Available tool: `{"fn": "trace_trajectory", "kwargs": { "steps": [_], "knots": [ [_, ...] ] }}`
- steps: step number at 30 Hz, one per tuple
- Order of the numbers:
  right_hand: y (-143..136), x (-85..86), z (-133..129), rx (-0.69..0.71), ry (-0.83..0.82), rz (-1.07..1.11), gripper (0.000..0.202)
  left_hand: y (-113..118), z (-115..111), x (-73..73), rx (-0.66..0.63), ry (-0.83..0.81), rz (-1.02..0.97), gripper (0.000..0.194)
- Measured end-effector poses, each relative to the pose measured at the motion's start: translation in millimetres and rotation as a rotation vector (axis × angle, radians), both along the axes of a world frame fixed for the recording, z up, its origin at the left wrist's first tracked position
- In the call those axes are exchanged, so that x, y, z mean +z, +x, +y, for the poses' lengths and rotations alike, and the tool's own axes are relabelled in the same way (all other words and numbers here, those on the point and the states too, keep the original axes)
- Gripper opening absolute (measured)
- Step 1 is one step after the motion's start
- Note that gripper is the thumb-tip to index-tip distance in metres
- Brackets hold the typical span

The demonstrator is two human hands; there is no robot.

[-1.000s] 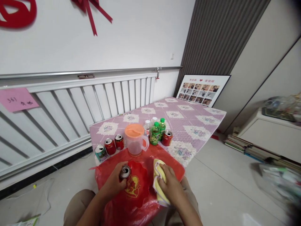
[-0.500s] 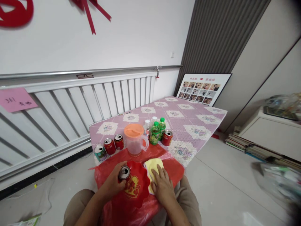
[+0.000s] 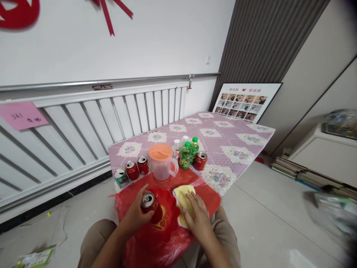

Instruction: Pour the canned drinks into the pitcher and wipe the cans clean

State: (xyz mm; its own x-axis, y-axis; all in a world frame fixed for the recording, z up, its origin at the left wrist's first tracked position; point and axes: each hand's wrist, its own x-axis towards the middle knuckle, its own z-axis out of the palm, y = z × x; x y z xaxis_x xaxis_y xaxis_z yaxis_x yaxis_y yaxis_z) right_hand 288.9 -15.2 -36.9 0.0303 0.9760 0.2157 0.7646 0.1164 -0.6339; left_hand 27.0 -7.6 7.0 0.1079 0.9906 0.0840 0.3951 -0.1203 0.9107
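My left hand (image 3: 138, 213) is wrapped round an open red drink can (image 3: 152, 208), held upright over the red scalloped tray (image 3: 170, 229). A gold heart pattern shows on the tray, partly behind the can. To the right, my right hand (image 3: 199, 216) rests on a folded yellow cloth (image 3: 182, 195), its fingers stretched out over the cloth and the thumb apart. The cloth lies beside the tray's right rim. Both tray and cloth are on a red plastic sheet (image 3: 210, 193) at the near end of the table.
Beyond the tray stands a clear pitcher (image 3: 161, 169) with an orange lid. Left of it are a red can (image 3: 132, 170), another red can (image 3: 142, 165) and a teal can (image 3: 121, 178). Green-capped bottles (image 3: 185, 156), white-capped bottles and a red can (image 3: 200, 161) stand right.
My left hand has shifted the can slightly right and tilted it a little over the tray. My right hand's fingers have drawn closer together on the cloth. The view has turned slightly.
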Motion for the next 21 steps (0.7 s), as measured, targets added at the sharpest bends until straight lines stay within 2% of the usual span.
{"fn": "trace_trajectory", "kwargs": {
  "steps": [4,6,10,13,16,19,21],
  "knots": [
    [-12,17.2,-6,0.130,0.101,0.184,0.051,2,-1,13.4,-0.039,-0.034,-0.079,0.086],
    [-24,28.1,-11,0.209,0.065,0.252,0.057,4,-2,20.2,-0.066,-0.042,-0.127,0.087],
    [-52,41.9,-25,0.283,-0.079,0.325,0.085,13,-6,30.2,-0.086,-0.044,-0.192,0.089],
    [-71,38.3,-30,0.277,-0.124,0.386,0.096,18,-8,30.1,-0.052,-0.026,-0.219,0.089],
    [-83,27.6,-29,0.232,-0.107,0.476,0.094,19,-7,26.8,-0.013,-0.026,-0.223,0.090],
    [-86,23.5,-28,0.209,-0.101,0.547,0.091,18,-5,28.6,-0.037,-0.043,-0.263,0.096],
    [-83,28.5,-29,0.224,-0.153,0.616,0.088,17,-6,33.8,-0.078,-0.066,-0.335,0.097]
  ]
}}
